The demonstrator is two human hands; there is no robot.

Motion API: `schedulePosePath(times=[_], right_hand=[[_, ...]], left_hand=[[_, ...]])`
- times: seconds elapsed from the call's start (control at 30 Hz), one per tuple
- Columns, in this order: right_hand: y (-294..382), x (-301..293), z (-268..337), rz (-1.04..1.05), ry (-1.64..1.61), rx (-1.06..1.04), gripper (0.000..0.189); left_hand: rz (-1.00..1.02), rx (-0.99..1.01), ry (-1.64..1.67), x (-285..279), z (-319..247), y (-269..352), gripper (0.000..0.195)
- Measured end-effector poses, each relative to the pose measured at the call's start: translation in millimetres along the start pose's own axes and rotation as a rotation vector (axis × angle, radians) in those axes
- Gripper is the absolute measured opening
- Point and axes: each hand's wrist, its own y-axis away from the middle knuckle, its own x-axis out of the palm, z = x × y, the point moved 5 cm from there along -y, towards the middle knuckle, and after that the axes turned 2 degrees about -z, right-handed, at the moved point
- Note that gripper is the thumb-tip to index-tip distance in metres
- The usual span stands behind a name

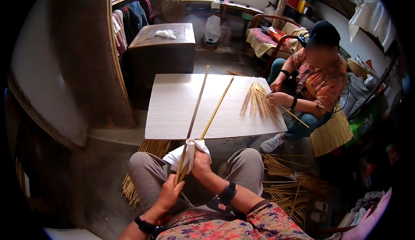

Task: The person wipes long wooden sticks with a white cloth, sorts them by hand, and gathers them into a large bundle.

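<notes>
Two long dry plant stalks, a brownish one (198, 102) and a yellow one (217, 107), fan apart over the white board tabletop (171, 110). Their lower ends are together in my left hand (170, 189), closed around them above my lap. My right hand (201, 162) grips a folded white cloth (191, 149) wrapped about the stalks just beyond my left hand. Whether the cloth presses on both stalks cannot be told. On the board's right side lies a fan of feathery dry seed heads (259, 102), near the co-worker's hands.
A co-worker (321, 74) sits at the right, holding red-handled scissors (276, 87) and a stalk (295, 117). Bundles of stalks (285, 188) lie on the floor at right, others (131, 188) by my left leg. A wooden cabinet (162, 58) stands beyond the board.
</notes>
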Motion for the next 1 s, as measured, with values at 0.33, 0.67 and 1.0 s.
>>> schedulePosePath(times=[0.33,0.67,1.0], right_hand=[[-72,-53,-75,-0.431,-1.278,0.593,0.012],[-89,-113,-148,-0.787,-1.211,0.453,0.026],[-63,-135,-117,-0.417,-1.077,0.368,0.027]], left_hand=[[0.144,-0.319,-0.002,-78,32,82,0.016],[0.043,-0.387,0.022,-116,66,123,0.015],[-0.010,-0.360,0.428,-101,51,82,0.015]])
